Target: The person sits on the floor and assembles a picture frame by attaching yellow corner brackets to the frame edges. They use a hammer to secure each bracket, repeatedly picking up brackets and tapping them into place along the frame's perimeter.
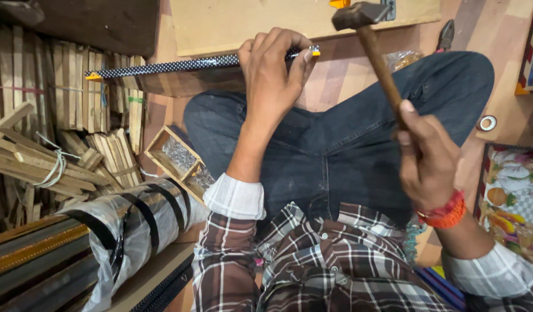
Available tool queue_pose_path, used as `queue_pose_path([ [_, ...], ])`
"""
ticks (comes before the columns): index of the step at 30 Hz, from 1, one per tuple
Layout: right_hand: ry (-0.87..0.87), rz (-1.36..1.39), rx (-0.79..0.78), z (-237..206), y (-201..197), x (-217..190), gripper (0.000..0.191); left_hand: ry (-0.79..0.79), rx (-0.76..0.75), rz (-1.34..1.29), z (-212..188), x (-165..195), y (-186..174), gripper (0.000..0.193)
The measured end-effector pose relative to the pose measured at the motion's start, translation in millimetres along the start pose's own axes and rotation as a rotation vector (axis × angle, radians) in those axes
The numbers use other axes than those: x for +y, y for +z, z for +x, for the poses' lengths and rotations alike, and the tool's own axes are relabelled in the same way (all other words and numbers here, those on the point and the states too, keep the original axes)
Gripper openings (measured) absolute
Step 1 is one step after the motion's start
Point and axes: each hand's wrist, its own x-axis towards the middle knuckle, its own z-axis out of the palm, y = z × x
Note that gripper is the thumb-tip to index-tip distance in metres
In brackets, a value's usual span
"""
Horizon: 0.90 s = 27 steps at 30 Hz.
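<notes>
Right hand [428, 156] raises hammer [370, 46].

Lighting, as I read it: warm, even indoor light, moderately bright, soft shadow under the dotted moulding strip [180, 66]. Glare on the plastic-wrapped bundle [133, 222]. Hammer head [359, 14] slightly motion-blurred; frame edges bend from wide-angle distortion.

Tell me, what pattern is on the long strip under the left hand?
Black with small white dots, on the strip, seen in the head view.
</notes>
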Motion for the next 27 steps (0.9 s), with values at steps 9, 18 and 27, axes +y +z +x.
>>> queue_pose_path([
  [9,-0.091,-0.094,-0.036,0,4,0,0.051,-0.002,0.006,-0.018,-1,0,0,0.009],
  [18,-0.231,-0.14,0.121,4,-22,-10,0.056,0.04,0.05,-0.007,-3,1,-1,0.008],
  [27,-0.141,-0.174,-0.005,9,-19,-19,0.053,-0.004,0.039,-0.004,1,-1,2,0.012],
])
